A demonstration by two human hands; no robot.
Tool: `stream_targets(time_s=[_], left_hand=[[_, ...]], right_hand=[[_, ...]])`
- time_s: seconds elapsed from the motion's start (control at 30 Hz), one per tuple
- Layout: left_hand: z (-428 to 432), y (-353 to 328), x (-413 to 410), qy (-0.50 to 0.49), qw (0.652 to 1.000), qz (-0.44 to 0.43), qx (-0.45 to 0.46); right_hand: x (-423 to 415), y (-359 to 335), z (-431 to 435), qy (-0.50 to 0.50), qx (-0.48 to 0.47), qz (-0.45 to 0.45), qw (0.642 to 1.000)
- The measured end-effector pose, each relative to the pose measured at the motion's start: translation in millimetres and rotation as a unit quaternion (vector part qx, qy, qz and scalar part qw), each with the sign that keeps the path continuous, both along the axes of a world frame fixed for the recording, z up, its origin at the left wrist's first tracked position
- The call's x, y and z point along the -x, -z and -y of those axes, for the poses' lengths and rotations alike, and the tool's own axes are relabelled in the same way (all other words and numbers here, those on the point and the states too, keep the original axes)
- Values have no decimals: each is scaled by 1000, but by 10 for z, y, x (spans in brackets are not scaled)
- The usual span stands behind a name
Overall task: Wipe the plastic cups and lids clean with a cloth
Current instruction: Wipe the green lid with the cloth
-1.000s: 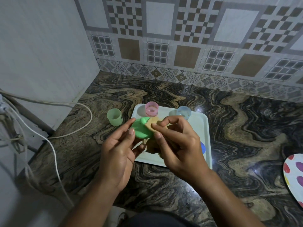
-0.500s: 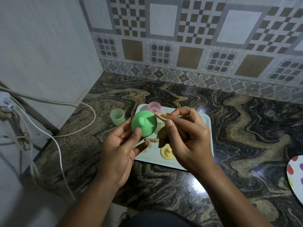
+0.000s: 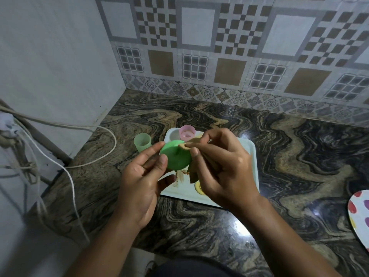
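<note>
Above the white tray (image 3: 252, 156), near the middle of the marble counter (image 3: 299, 156), both hands work on a green lid (image 3: 175, 156). The left hand (image 3: 143, 180) holds the lid by its edge, w/ thumb on the near face and fingers behind; the back side of the lid is hidden. The right hand (image 3: 221, 166) pinches a tan cloth (image 3: 192, 170) between thumb and forefinger and presses a small fold of it on the upper right rim of the lid. Most of the cloth is covered by this hand; only one fold at the top and one darker strip hanging under the palm are visible. A pink cup (image 3: 187, 133) stands upright at the far left corner of the tray, partly behind the lid. A pale green cup (image 3: 142, 142) stands on the counter, just beside the tray's left edge. A yellow lid (image 3: 199, 187) lies on the tray near its front edge, approx. half hidden under the right wrist. Brown smears (image 3: 180, 175) are on the tray between the hands. The middle and the right part of the tray are blocked by the hands, so I cannot tell what lies there. At the right edge a spotted plate (image 3: 359, 212) is cut off by the frame. White cables (image 3: 79, 128) run at the left.
</note>
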State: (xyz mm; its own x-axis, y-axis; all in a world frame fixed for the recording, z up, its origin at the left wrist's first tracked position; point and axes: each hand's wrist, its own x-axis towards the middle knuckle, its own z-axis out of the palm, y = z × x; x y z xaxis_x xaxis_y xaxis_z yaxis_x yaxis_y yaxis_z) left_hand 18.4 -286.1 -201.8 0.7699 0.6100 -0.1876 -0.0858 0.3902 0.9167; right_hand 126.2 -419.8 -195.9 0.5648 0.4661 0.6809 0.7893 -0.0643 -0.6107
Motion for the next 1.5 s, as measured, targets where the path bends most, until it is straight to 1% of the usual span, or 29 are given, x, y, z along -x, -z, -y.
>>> stream_targets(time_s=[0.1,0.3,0.4,0.53,0.6,0.7,0.8,0.87,1.07,1.2,1.27,1.33,1.4,1.43,1.5], left_hand=[[-11,-9,1,-6,1000,-1,-8],[-18,-9,27,-7,1000,9,13],[28,10,38,6,1000,11,16],[108,6,37,28,999,20,18],[122,14,30,26,999,16,11],[87,14,10,-11,1000,13,23],[39,21,3,-34,999,12,33],[36,21,8,-28,999,13,28],[84,-13,7,36,999,27,-8],[47,-6,33,55,998,25,2],[56,-2,37,62,998,22,7],[44,6,30,42,999,23,14],[22,17,25,17,999,21,18],[16,21,26,9,1000,18,18],[13,29,27,3,1000,11,13]], right_hand=[[67,30,-29,-28,22,17,999],[-31,110,-69,-8,39,17,999],[-127,146,-96,5,48,-13,999],[-75,194,-125,-14,45,-55,997],[-62,206,-124,-5,18,-84,996],[-58,202,-56,-7,-29,-118,993],[23,200,20,-50,-20,-86,995],[43,221,17,-57,-7,-66,996],[28,245,-19,-34,6,-55,998],[-69,221,-38,1,32,-53,998],[-152,216,-39,12,41,-73,996],[-168,211,-26,3,17,-132,991],[-105,165,-6,-15,-35,-192,981],[-61,130,7,-21,-61,-197,978],[12,76,25,-24,-87,-146,985]])
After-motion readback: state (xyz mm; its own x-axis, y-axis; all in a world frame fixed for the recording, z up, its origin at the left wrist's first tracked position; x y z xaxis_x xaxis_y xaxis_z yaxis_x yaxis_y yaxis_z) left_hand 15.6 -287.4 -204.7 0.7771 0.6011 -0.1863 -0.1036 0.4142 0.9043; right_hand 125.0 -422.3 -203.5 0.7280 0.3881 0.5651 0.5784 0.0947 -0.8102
